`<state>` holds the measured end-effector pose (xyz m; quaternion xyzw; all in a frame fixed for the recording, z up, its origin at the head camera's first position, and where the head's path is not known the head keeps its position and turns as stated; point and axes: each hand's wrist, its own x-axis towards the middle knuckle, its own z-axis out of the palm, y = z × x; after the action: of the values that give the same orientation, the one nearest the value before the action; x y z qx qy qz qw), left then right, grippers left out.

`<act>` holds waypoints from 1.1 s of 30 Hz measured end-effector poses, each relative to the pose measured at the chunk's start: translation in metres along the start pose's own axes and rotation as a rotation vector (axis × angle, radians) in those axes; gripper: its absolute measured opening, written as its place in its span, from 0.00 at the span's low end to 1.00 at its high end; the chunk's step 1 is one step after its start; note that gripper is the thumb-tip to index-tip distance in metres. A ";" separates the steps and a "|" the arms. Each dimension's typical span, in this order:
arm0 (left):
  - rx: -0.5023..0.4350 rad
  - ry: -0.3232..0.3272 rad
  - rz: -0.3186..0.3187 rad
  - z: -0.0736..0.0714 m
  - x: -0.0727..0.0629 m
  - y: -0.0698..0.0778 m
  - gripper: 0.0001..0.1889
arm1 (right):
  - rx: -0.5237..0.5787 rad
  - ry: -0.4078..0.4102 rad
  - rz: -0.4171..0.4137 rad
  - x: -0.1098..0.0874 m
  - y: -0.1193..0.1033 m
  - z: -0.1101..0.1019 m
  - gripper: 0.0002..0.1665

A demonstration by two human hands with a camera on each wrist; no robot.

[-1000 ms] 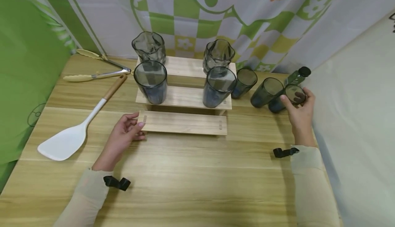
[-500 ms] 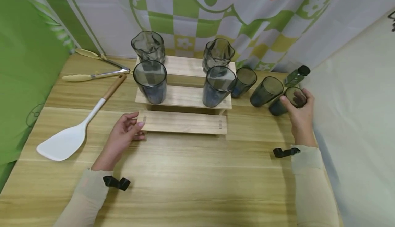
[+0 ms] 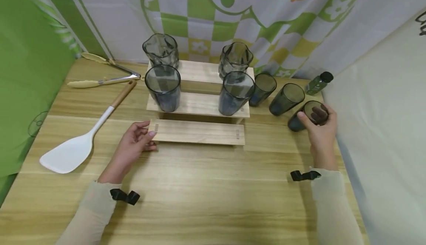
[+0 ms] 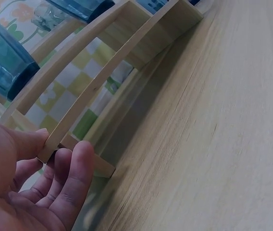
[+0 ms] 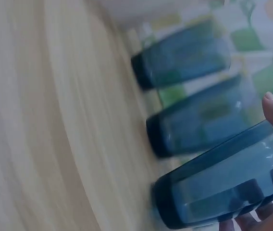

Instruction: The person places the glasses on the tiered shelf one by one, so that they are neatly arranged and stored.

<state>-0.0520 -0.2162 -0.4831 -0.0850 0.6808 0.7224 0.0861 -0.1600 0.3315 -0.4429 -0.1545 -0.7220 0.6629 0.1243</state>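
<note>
My left hand [image 3: 133,145] pinches the left end of the lowest step of a three-tier wooden rack [image 3: 199,132], thumb on top and fingers beneath. My right hand [image 3: 321,137] grips a dark tinted glass [image 5: 218,178] near its rim, thumb on one side and fingers on the other. Two similar glasses, a middle one [image 3: 287,98] and one beside the rack [image 3: 263,89], stand to its left. On the rack's middle step are two smooth tumblers, left [image 3: 163,89] and right [image 3: 235,94]. Two wavy glasses, left [image 3: 161,50] and right [image 3: 235,60], occupy the top step.
Left of the rack lie a white spatula [image 3: 71,152] with a wooden handle and open tongs [image 3: 110,80]. A small green bottle [image 3: 318,84] with a black cap stands at the back right. A patterned curtain [image 3: 199,23] hangs behind the wooden table [image 3: 206,197].
My right hand has drawn the held glass toward the front of the table, away from the green bottle and the middle glass. The left hand stays on the rack.
</note>
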 end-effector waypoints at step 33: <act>0.050 0.006 0.021 -0.001 -0.002 -0.001 0.24 | -0.192 -0.841 -0.453 -0.199 -0.057 0.261 0.56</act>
<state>-0.0495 -0.2173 -0.4838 -0.0778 0.6999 0.7057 0.0783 -0.0801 0.0104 -0.4043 0.2771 -0.7829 0.5546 -0.0517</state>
